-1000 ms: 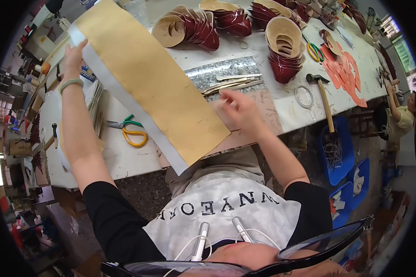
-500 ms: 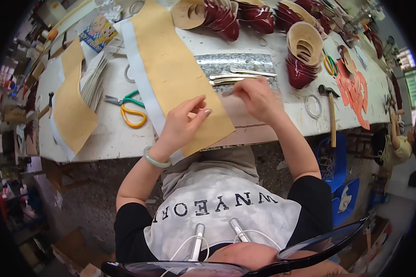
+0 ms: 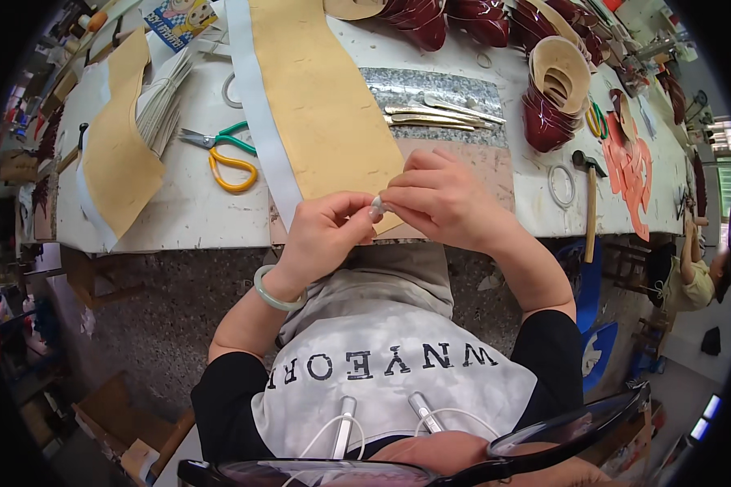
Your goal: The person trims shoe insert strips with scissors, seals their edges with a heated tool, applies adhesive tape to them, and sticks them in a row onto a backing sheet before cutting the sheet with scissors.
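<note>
My left hand (image 3: 323,234) and my right hand (image 3: 448,199) meet at the fingertips over the table's front edge. Both are pinched around a small whitish piece (image 3: 377,203), mostly covered by the fingers, so its kind is unclear. Beneath and behind them lies a long tan sheet (image 3: 321,97) with a pale blue-white border (image 3: 260,122) along its left side. Several slim metal hand tools (image 3: 439,118) rest on a speckled grey slab (image 3: 390,81), beyond my right hand.
Scissors with green and yellow handles (image 3: 234,172) lie left of the sheet, near another tan piece (image 3: 122,154). At right are stacked dark red shoe uppers (image 3: 547,122), a metal ring (image 3: 561,186), a hammer (image 3: 590,203) overhanging the edge, and coral-coloured cutouts (image 3: 628,170). A person (image 3: 690,284) is at far right.
My right hand has come left and nearer, from beside the metal tools to my left fingertips. My left hand has lifted off the tan sheet and closed into a pinch. The view has shifted slightly.
</note>
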The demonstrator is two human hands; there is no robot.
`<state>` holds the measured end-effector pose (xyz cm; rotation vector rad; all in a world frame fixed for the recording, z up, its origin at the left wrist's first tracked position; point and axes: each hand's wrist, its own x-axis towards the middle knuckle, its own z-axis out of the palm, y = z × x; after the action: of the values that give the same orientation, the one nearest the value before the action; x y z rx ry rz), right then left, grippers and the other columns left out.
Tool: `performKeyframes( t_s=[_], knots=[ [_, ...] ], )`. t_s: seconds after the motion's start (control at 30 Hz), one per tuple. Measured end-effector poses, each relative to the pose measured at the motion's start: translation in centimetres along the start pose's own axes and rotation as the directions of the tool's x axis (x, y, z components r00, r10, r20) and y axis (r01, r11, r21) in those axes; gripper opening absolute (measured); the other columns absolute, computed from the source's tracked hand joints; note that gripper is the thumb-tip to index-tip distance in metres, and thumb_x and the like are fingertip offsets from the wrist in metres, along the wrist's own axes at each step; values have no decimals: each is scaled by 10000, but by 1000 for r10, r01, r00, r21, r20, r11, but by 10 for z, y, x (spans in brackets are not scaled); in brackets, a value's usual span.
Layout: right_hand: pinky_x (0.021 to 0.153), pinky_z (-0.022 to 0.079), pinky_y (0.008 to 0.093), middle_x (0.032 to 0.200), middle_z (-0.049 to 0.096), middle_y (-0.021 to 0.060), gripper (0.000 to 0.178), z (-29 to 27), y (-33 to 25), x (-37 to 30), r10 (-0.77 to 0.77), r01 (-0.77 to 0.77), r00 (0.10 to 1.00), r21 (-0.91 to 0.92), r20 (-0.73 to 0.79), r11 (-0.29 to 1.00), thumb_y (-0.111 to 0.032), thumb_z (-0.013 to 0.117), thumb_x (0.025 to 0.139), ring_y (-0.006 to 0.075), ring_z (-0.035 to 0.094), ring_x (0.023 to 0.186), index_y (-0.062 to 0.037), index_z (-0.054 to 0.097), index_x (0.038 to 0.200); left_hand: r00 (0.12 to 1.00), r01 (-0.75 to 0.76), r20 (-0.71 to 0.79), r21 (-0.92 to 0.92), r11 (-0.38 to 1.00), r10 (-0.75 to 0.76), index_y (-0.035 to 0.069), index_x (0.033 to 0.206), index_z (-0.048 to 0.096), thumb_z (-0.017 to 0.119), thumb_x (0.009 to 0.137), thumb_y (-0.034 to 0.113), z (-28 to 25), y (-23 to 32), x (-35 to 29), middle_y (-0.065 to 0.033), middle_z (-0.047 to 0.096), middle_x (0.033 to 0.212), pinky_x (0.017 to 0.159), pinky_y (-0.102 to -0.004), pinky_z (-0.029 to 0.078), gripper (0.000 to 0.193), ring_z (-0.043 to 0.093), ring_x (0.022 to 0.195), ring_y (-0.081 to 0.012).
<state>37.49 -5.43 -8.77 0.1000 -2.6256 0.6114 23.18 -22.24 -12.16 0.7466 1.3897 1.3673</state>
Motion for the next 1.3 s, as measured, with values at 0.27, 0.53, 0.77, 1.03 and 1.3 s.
performKeyframes(
  t_s=[0.27, 0.53, 0.77, 1.03, 1.3],
  knots=[
    [632, 498, 281, 750, 676, 58, 69, 23, -21, -20, 370, -303, 917, 343, -148, 889, -27, 682, 785, 198, 623, 676, -45, 725, 837, 992, -73, -90, 124, 990, 85, -52, 1001, 712, 647, 927, 78, 6, -1, -10, -54, 703, 771, 573, -210, 501, 163, 626, 639, -64],
    [643, 485, 442, 828, 674, 141, 222, -85, 3, -193, 936, -798, 267, -598, -231, 80, -185, 761, 805, 354, 624, 749, 10, 655, 804, 957, 102, -238, -249, 963, -163, -27, 951, 673, 606, 924, 75, -57, 2, -20, -84, 669, 761, 498, -222, 480, 125, 580, 558, -91],
    [793, 524, 389, 1031, 666, 102, 322, -1, -38, -26, 179, -188, 980, -120, -87, 975, -91, 813, 754, 302, 638, 979, -51, 646, 1026, 958, 275, -2, -263, 925, -285, -13, 965, 685, 641, 954, 133, -22, 2, -15, -37, 691, 819, 504, -202, 447, 153, 570, 575, -62],
    [620, 504, 243, 854, 682, 49, 105, 12, -1, 18, 430, -629, 771, 455, 471, 630, -55, 750, 864, 99, 637, 693, -1, 693, 933, 876, -281, 98, 899, 337, 472, 138, 1101, 748, 761, 817, 160, -87, -24, -24, 28, 697, 1173, 955, -363, 351, 285, 560, 1125, -189],
    [586, 433, 258, 771, 637, -34, 268, 35, 2, 20, 223, -618, 732, 490, 643, 615, -205, 804, 849, 67, 483, 622, -53, 608, 952, 883, -289, 86, 874, 390, 461, 168, 1062, 765, 769, 812, 234, -104, -35, -9, 38, 669, 1257, 1018, -389, 306, 259, 507, 1235, -213]
  ],
)
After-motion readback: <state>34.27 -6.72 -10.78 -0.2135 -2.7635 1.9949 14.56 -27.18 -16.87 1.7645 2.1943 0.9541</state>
